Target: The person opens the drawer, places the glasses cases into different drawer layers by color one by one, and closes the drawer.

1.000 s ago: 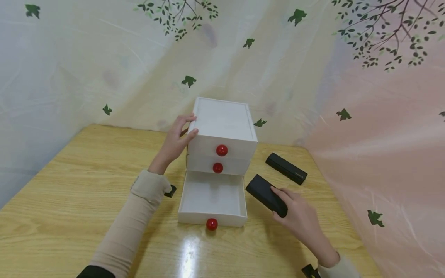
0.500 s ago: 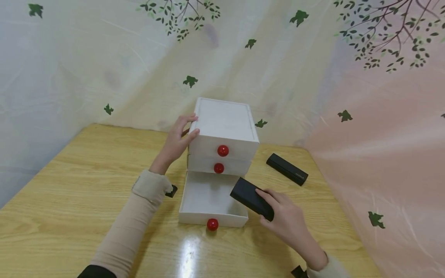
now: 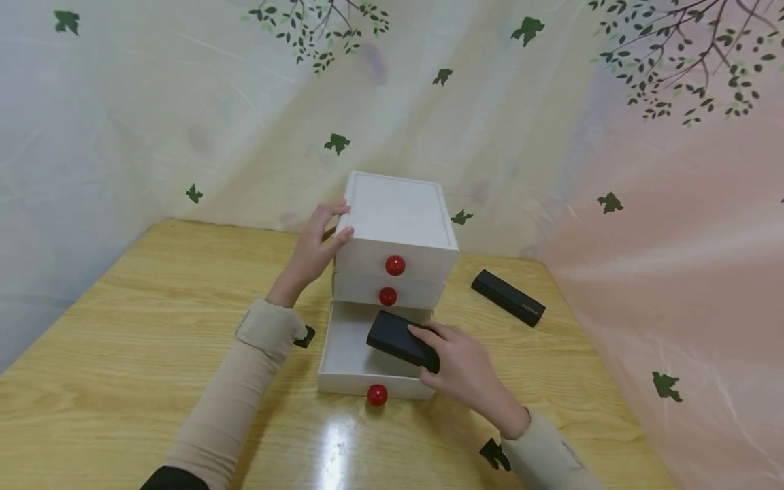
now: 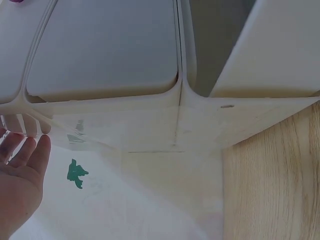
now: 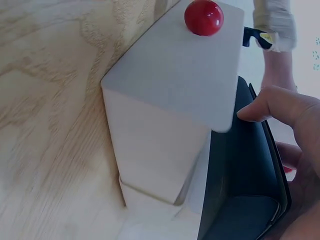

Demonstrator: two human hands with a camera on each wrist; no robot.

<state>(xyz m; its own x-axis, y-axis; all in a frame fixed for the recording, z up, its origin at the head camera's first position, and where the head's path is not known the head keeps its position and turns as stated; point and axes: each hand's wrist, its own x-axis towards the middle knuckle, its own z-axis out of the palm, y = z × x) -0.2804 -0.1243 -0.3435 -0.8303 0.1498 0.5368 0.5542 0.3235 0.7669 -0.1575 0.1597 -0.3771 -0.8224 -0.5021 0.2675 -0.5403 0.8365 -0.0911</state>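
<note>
A white drawer unit (image 3: 401, 207) with red round knobs stands on the table, its bottom drawer (image 3: 343, 384) pulled out and the upper two closed. My left hand (image 3: 309, 255) rests against the unit's upper left edge, and the left wrist view shows its fingers (image 4: 37, 157) extended along the side wall. With my right hand (image 3: 462, 367) I grip a black glasses case (image 3: 398, 337), thumb on one face, over the open drawer. The case is tilted. In the right wrist view the case (image 5: 245, 165) overlaps the drawer's side wall; whether they touch I cannot tell.
Another long black case (image 3: 508, 297) lies on the wooden table (image 3: 184, 354) to the right of the drawer unit. Behind the table hangs a pale curtain (image 3: 257, 136) printed with leaves and branches.
My right hand has carried the glasses case leftward, from beside the drawer unit to above the open bottom drawer. My left hand stays at the unit's upper left edge.
</note>
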